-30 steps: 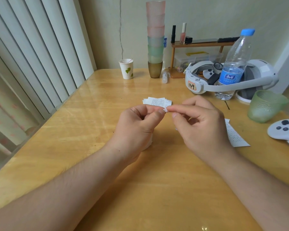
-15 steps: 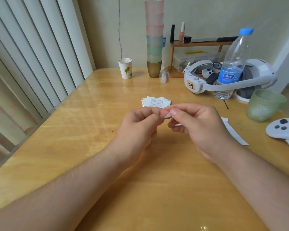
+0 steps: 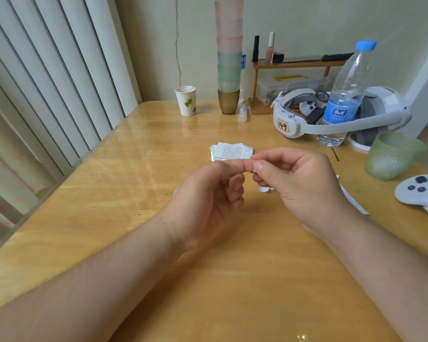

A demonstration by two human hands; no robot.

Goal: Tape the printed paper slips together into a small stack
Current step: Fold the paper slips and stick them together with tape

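Holding both hands raised over the table (image 3: 114, 198), fingertips meeting. Pinching something tiny, maybe tape, between left hand (image 3: 208, 201) and right hand (image 3: 299, 183), other fingers curled; cannot tell exactly what. Slips (image 3: 231, 151) lying stacked just beyond, untouched. Probably handling light, thin, easily sliding; gripping at the edges, pressing flat.

Both my forearms bare, no sleeves in frame, no watch, no bracelet. My left hand (image 3: 208, 196) and my right hand (image 3: 299, 183): no rings, no gloves. Nails short, unpainted; one thumbnail shows near 12 o'clock of the right hand. Fine hair along both forearms, left entering from 7 o'clock, right from 4 o'clock.
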